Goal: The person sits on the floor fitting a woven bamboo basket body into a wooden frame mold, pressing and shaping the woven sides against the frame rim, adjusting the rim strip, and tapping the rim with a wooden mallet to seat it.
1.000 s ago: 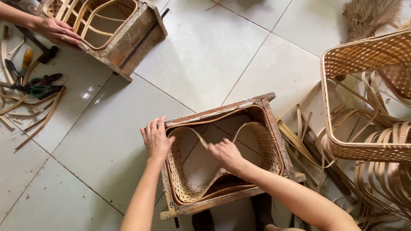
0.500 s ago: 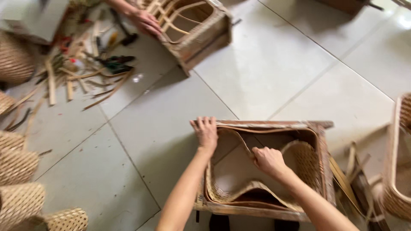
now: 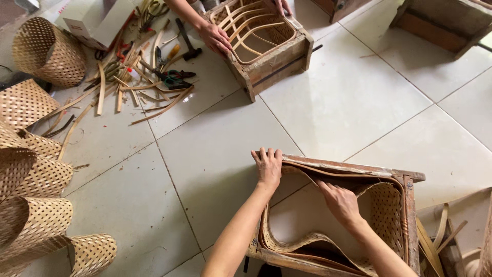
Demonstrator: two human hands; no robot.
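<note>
A worn wooden box frame (image 3: 410, 205) stands on the tiled floor at the lower right. A woven bamboo sheet (image 3: 387, 215) with a brown rim strip lines its inside and bulges inward at the near side. My left hand (image 3: 267, 166) lies flat on the frame's left top corner, fingers spread over the edge. My right hand (image 3: 339, 201) reaches inside the frame and presses the brown rim strip (image 3: 353, 180) against the far wall.
Another person's hand (image 3: 215, 37) rests on a second wooden frame (image 3: 279, 56) holding bent bamboo strips at the top. Scissors, a hammer and loose strips (image 3: 148, 77) lie at the upper left. Woven cylinders (image 3: 36, 190) are stacked along the left edge. More bamboo strips (image 3: 435, 236) lie right.
The view has swung left and down, bringing the woven cylinders and tools into sight. My hands keep their places on the frame; the right hand has shifted a little along the rim strip.
</note>
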